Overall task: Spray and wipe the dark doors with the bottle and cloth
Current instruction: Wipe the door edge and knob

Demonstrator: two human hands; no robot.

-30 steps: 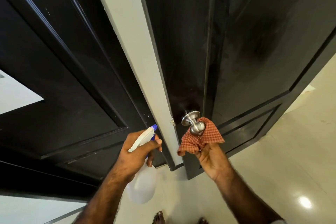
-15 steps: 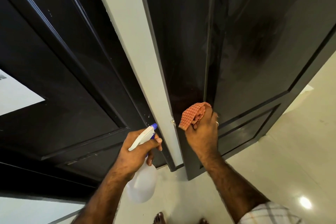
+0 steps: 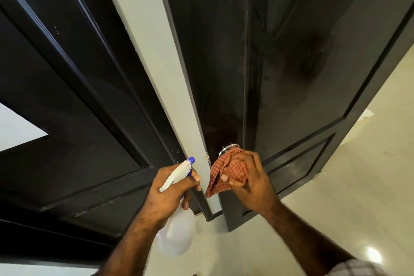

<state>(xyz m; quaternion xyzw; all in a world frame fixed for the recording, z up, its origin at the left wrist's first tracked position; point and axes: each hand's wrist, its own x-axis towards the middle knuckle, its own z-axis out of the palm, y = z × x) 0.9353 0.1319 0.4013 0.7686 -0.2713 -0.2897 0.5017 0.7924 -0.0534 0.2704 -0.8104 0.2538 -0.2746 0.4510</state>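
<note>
Spray bottle (image 3: 177, 234), translucent, contents unclear, gripped by left hand (image 3: 167, 192), lower centre; right hand (image 3: 251, 180) clamping checked cloth (image 3: 226, 173) round door knob (image 3: 228, 149).

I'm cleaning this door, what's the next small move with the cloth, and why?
Probably twist the checked cloth around the metal knob: the right hand already wraps it over the knob, and the left hand holds the spray bottle aside.

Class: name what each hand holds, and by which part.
Left hand grips the spray bottle at its neck. Right hand bunches the checked cloth over the doorknob.
</note>
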